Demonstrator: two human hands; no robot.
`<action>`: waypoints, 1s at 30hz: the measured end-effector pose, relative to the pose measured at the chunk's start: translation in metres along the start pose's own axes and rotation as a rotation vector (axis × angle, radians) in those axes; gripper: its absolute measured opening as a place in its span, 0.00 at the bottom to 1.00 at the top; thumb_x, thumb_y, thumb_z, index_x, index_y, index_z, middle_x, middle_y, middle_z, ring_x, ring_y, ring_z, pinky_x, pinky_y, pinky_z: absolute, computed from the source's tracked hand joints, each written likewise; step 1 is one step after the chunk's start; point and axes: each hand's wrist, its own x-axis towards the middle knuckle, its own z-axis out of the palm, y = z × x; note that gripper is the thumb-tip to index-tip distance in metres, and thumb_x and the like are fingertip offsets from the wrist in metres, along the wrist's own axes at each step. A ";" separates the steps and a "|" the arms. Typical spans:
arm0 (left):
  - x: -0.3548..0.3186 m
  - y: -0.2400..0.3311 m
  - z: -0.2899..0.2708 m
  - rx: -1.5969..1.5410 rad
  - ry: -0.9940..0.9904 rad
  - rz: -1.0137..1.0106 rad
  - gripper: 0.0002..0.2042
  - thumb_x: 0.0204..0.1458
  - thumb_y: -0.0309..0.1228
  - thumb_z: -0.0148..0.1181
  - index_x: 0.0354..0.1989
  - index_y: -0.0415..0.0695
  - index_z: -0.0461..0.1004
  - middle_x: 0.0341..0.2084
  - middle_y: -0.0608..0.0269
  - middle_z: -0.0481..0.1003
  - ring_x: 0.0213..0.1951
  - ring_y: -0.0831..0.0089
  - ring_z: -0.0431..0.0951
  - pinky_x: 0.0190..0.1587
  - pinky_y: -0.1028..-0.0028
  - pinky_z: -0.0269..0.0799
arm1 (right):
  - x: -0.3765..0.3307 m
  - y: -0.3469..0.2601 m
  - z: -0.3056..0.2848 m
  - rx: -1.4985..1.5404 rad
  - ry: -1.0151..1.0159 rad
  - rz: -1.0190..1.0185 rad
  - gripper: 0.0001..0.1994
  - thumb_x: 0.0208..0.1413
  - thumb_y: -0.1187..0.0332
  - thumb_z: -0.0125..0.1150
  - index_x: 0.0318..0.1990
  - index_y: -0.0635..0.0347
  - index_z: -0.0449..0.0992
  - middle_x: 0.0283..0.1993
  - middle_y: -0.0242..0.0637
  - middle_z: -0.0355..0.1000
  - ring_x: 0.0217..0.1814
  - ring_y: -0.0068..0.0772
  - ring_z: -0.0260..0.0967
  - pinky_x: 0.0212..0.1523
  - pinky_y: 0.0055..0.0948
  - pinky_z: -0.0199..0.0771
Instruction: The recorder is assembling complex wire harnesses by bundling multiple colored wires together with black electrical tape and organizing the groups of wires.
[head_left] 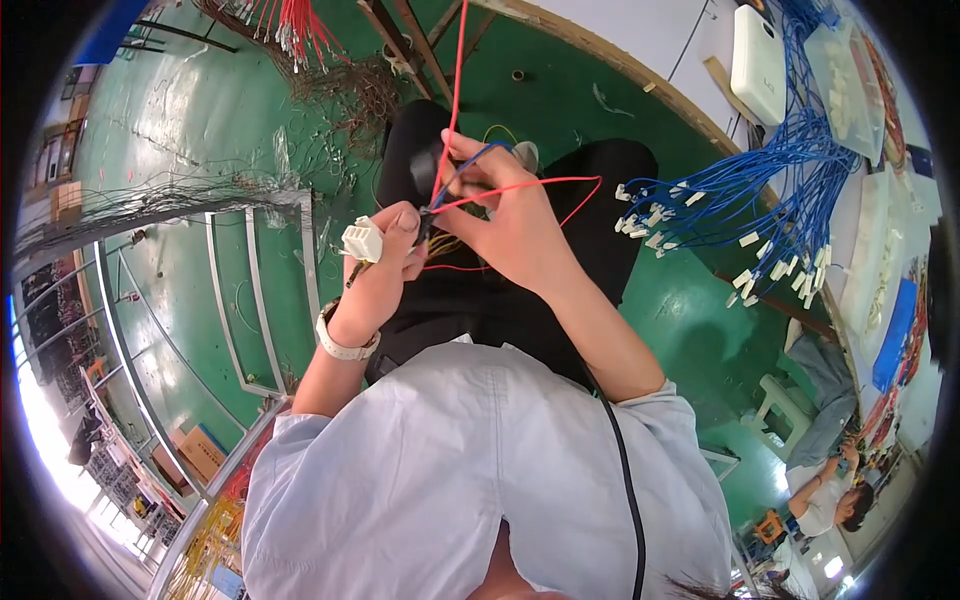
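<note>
My left hand (378, 275), with a white band at the wrist, is closed on a wire bundle (424, 222), its thumb pressed to the dark stretch of it. A white plastic connector (362, 240) sticks out on the far side of that hand. Close beside it, my right hand (515, 230) has its thumb and fingers pinched around wires at the bundle. One red wire (458, 80) runs up from there past the top edge, another loops off to the right. A short blue wire (478, 156) lies across my right fingers. Yellow wires hang partly hidden below the hands.
On the bench (600, 60) at right lie many blue wires (790, 160) with white connectors, a white device (759, 66) and a clear bin (845, 90). Metal frames (215, 300) stand at left. Red wires (290, 30) hang at the top. A person (825, 500) sits at lower right.
</note>
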 end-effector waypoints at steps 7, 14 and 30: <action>-0.006 -0.002 -0.002 0.270 0.062 0.190 0.12 0.59 0.35 0.50 0.28 0.40 0.68 0.17 0.74 0.62 0.21 0.87 0.58 0.22 0.83 0.51 | 0.010 -0.006 -0.010 0.869 -0.388 0.316 0.24 0.46 0.73 0.62 0.53 0.73 0.70 0.46 0.40 0.74 0.49 0.25 0.71 0.54 0.30 0.70; -0.008 0.007 0.002 0.494 0.020 0.288 0.11 0.59 0.30 0.49 0.31 0.35 0.72 0.18 0.69 0.67 0.23 0.83 0.60 0.26 0.80 0.59 | 0.006 -0.019 -0.012 0.793 -0.434 0.407 0.22 0.55 0.59 0.57 0.50 0.68 0.73 0.46 0.36 0.73 0.47 0.25 0.70 0.53 0.25 0.66; -0.010 0.003 0.012 -0.205 -0.080 -0.092 0.15 0.64 0.38 0.43 0.33 0.40 0.69 0.15 0.73 0.59 0.15 0.86 0.51 0.17 0.83 0.42 | 0.000 0.005 -0.021 0.308 -0.255 0.151 0.31 0.41 0.82 0.69 0.57 0.61 0.69 0.47 0.30 0.67 0.46 0.18 0.65 0.49 0.21 0.67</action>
